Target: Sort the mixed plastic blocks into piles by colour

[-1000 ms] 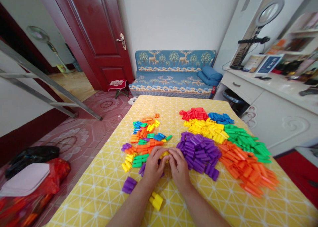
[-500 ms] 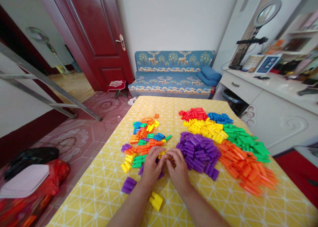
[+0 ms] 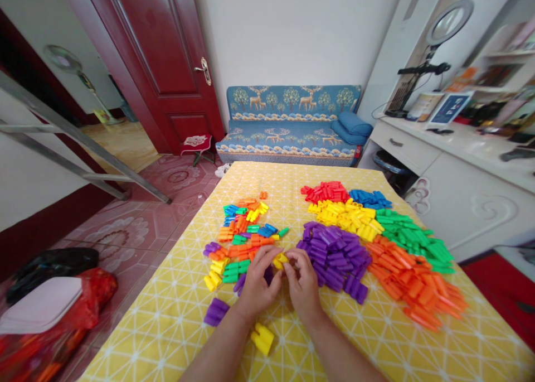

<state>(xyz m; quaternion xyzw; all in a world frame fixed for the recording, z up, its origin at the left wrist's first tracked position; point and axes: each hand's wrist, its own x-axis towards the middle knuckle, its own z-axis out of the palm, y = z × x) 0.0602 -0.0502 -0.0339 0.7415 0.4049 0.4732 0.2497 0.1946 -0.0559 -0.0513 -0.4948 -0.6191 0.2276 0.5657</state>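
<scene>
Between my two hands is a yellow plastic building block (image 3: 280, 260), made of short tubes side by side. My left hand (image 3: 259, 281) pinches it from the left, and my right hand (image 3: 301, 279) grips it from the right with bent fingers. Partly hidden behind my left hand lie purple blocks (image 3: 239, 285). Closer to me, another yellow block (image 3: 263, 338) rests by my left forearm, and a purple block (image 3: 216, 312) lies further left. Just right of my right hand rises a heap of purple blocks (image 3: 334, 254).
Mixed coloured blocks (image 3: 240, 223) spread over the table's left side. Sorted heaps stand on the right: red (image 3: 325, 192), blue (image 3: 370, 198), yellow (image 3: 346, 217), green (image 3: 413, 237) and orange (image 3: 418, 279). Beyond the table (image 3: 167, 337) is a blue patterned sofa (image 3: 288, 134).
The yellow block shows more clearly between my fingers now. My left thumb and right fingers have shifted slightly around it. The blocks on the table have stayed put.
</scene>
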